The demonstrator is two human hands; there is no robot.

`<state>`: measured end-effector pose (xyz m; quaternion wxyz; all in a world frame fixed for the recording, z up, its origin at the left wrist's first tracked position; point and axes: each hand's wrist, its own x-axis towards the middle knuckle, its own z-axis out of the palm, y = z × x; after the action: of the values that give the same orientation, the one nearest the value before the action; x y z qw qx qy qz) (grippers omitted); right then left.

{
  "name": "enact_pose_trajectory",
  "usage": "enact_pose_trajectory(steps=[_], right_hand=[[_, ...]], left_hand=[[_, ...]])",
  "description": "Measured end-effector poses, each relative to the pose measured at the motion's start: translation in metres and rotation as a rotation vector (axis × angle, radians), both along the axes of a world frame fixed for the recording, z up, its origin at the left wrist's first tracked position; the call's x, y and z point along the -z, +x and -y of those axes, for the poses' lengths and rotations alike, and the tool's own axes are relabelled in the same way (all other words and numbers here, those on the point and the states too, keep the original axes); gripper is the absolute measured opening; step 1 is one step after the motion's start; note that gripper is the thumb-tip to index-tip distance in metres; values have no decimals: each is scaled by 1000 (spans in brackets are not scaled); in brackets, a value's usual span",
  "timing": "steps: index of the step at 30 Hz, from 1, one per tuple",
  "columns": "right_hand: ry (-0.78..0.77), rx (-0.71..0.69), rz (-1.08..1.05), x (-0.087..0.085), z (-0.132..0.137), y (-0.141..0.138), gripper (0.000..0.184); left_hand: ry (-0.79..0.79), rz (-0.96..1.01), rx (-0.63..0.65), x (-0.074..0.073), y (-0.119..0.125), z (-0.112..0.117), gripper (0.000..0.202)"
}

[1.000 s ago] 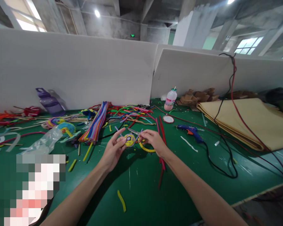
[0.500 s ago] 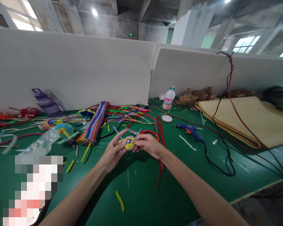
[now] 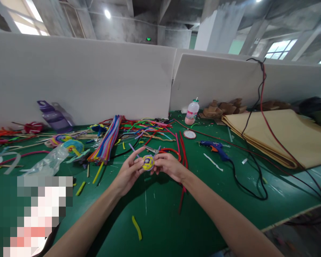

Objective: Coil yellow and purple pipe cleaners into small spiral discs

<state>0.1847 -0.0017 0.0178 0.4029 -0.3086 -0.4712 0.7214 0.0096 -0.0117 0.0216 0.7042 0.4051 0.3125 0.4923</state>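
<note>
Between my two hands is a small round coil of yellow and purple pipe cleaner [image 3: 148, 162], held up over the green table. My left hand [image 3: 130, 169] pinches its left edge between thumb and fingers, the index finger stretched upward. At the right edge, the fingertips of my right hand [image 3: 169, 165] close on the coil. Just beyond the hands lies a pair of scissors [image 3: 151, 150] with red handles, partly hidden. Red pipe cleaners [image 3: 183, 151] lie beside my right hand. A loose yellow piece [image 3: 136, 228] rests on the table nearer to me.
A bundle of coloured pipe cleaners [image 3: 108, 142] lies left of centre, near finished coils [image 3: 74, 147] and a plastic bag [image 3: 49, 160]. A blue glue gun [image 3: 215, 148] with a black cord is at right. Behind stand a purple bottle [image 3: 55, 117] and a pink drink bottle [image 3: 192, 113].
Both hands keep their hold on the coil, which has turned slightly and shifted a little to the right. Everything else stays where it was.
</note>
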Motion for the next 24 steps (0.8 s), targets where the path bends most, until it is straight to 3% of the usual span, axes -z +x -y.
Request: enact_pose_trajectory(steps=[13, 24], right_hand=[[42, 13, -113, -2, 4, -8, 12], [25, -7, -131, -2, 5, -6, 15]], left_hand=[[-66, 106, 29, -2, 1, 2, 57], [18, 39, -24, 0, 0, -1, 55]])
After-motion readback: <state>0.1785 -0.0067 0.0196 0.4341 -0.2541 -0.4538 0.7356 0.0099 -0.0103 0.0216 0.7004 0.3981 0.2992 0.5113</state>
